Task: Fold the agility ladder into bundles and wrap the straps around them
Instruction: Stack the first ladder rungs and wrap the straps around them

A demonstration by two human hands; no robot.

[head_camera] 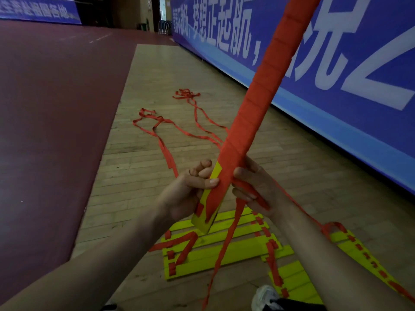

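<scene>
A long bundle (pixel 258 102) of yellow ladder rungs, wound nearly end to end in red strap, rises slanted from my hands toward the top right. My left hand (pixel 190 191) grips its lower yellow end, thumb across the front. My right hand (pixel 253 187) holds the bundle from the right and pinches the loose red strap (pixel 226 241), which hangs down to the floor. Below my hands lie flat stacks of yellow rungs (pixel 215 250) joined by red straps.
Loose red straps (pixel 161 129) trail over the wooden floor ahead. A blue banner wall (pixel 336 63) runs along the right. Dark red court flooring (pixel 49 108) lies to the left. A white shoe (pixel 265 297) shows at the bottom.
</scene>
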